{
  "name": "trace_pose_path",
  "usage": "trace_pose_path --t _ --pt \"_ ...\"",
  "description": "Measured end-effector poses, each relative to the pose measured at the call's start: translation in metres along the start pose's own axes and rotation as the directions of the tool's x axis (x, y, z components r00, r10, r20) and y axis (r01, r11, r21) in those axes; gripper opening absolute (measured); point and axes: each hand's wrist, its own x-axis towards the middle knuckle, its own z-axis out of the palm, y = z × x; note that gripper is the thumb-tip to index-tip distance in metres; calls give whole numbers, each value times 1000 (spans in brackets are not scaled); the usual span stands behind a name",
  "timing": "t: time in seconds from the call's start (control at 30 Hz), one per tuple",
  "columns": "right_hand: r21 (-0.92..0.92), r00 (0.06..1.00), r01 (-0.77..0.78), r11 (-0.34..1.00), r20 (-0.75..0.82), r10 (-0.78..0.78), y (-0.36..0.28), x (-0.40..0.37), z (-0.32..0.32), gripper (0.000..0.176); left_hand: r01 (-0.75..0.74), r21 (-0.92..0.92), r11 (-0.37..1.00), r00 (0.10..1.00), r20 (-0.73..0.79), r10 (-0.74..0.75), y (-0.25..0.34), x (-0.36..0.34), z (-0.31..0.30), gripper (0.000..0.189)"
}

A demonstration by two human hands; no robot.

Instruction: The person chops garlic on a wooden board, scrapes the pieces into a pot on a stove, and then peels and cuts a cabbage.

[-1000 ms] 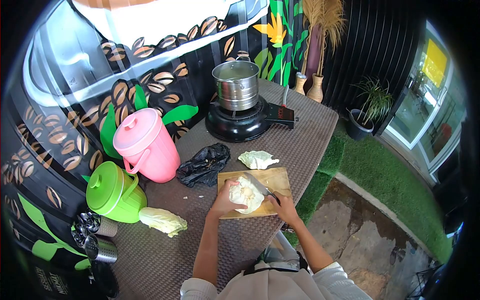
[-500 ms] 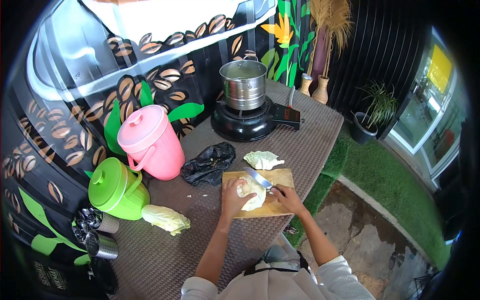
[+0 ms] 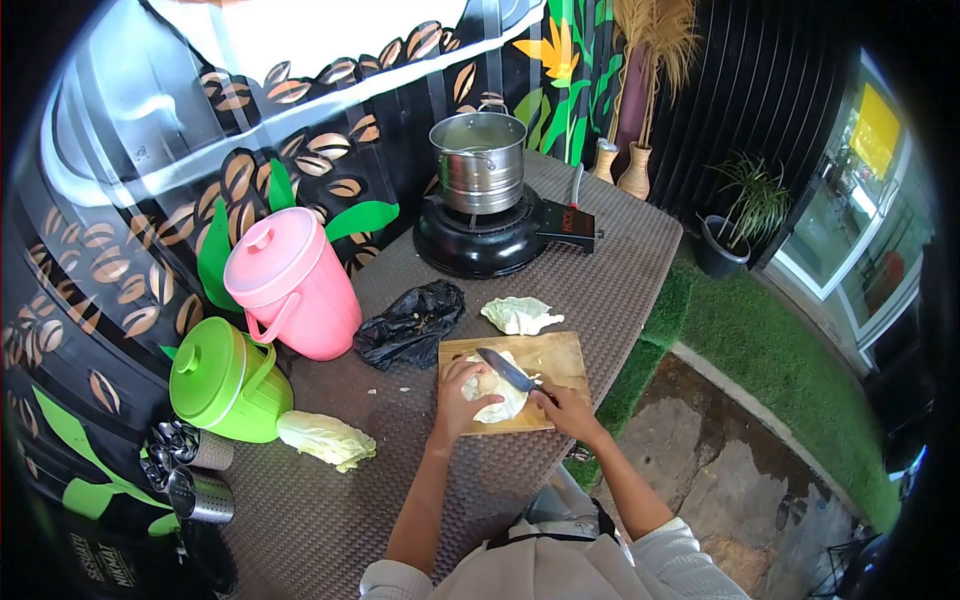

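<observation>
A pale cabbage (image 3: 503,398) lies on the wooden cutting board (image 3: 562,362). My left hand (image 3: 460,396) grips its left side with curved fingers. My right hand (image 3: 570,411) is closed round the dark handle of a knife (image 3: 506,370), whose blade lies over the upper part of the cabbage. Small cut bits are on the board near the blade. Just beyond the board rests a loose cabbage leaf (image 3: 521,315).
A steel pot (image 3: 480,165) stands on a black portable stove (image 3: 474,240) at the back. Left of the board are a black plastic bag (image 3: 410,325), a pink container (image 3: 300,290), a green container (image 3: 225,385), a long leafy cabbage (image 3: 326,439) and a perforated steel holder (image 3: 203,497).
The knife blade has shifted left over the cabbage and its angle has changed, with my right hand moving slightly left. The whole view has shifted a little.
</observation>
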Motion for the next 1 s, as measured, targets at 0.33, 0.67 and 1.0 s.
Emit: trace_pose_path --t 0.33,0.67,1.0 --pt "59 998 -33 998 -53 36 -23 -10 4 39 12 6 1000 1000 23 -12 -1 -3 -1 51" --pt "257 964 -230 939 190 184 -27 -2 -5 42 63 -21 998 997 38 -62 -3 -3 -2 52" --pt "252 889 -339 907 402 220 -30 1 -25 38 63 10 998 995 71 -63 -2 -1 -3 53"
